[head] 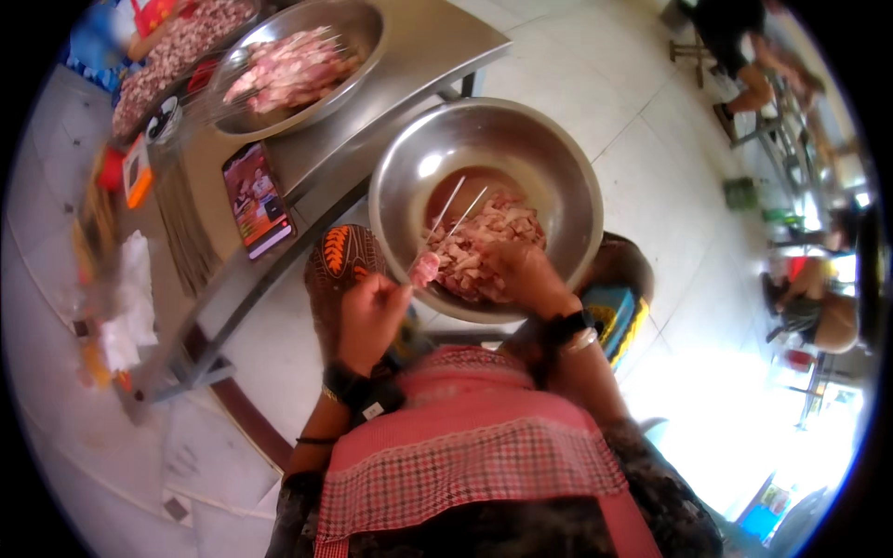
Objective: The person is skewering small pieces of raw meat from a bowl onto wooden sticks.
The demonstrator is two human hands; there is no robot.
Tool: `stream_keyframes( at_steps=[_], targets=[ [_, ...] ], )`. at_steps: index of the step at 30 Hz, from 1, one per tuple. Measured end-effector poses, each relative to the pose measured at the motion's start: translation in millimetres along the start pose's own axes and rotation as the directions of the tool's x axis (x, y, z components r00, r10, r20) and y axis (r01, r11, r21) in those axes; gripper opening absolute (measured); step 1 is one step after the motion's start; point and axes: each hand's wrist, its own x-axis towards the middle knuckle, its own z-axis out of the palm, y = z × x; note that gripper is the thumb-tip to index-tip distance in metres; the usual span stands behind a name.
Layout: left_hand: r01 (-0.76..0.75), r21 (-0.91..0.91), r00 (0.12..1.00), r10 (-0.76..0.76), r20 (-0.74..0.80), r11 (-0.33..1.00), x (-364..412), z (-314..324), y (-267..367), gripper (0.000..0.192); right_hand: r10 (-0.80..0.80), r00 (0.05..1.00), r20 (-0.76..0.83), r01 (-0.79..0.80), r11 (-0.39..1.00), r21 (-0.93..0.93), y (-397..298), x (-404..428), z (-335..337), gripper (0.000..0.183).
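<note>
A large steel basin (pixel 558 174) sits before me, holding a heap of cut raw meat pieces (pixel 481 244) with reddish liquid behind them. At the basin's near left rim, my left hand (pixel 373 317) is closed on the lower end of metal skewers (pixel 457 209), two of which show. Their shafts point up over the basin, and a lump of raw meat (pixel 424 269) is on them close to my fingers. My right hand (pixel 527 275) reaches into the meat heap, its fingers blurred; whether they hold a piece is unclear.
On the steel table (pixel 418 42) at upper left stand a second basin (pixel 373 35) with skewered meat, a phone (pixel 258 199), a bundle of skewers (pixel 183 216) and a long tray of cut meat (pixel 174 63). A person in blue (pixel 98 42) is beyond it. Other people sit at far right.
</note>
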Motion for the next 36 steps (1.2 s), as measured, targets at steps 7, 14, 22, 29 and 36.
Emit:
stream_keyframes(
  at_steps=[7, 14, 22, 29, 36],
  targets=[
    [-0.016, 0.233, 0.995, -0.007, 0.097, 0.972, -8, 16, -2, 0.022, 0.473, 0.861, -0.190, -0.138, 0.575, 0.806, 17, -18, -1, 0.022],
    [-0.006, 0.253, 0.996, -0.017, 0.088, 0.967, -20, 35, 12, 0.038, 0.475, 0.878, 0.062, 0.053, -0.225, 0.973, 19, -34, -7, 0.022],
    [-0.098, 0.224, 0.993, 0.081, 0.085, 0.970, -18, 37, -9, 0.034, 0.504, 0.862, 0.053, 0.043, -0.176, 0.983, 27, -38, 0, 0.022],
    [-0.077, 0.339, 0.986, 0.021, 0.166, 0.938, -18, 33, 9, 0.022, 0.525, 0.851, 0.023, 0.014, -0.066, 0.998, 25, -41, -2, 0.020],
    [-0.088, 0.369, 0.982, 0.017, 0.190, 0.925, -14, 28, 36, 0.023, 0.592, 0.804, 0.050, -0.097, 0.048, 0.994, 23, -46, -9, 0.013]
  ],
)
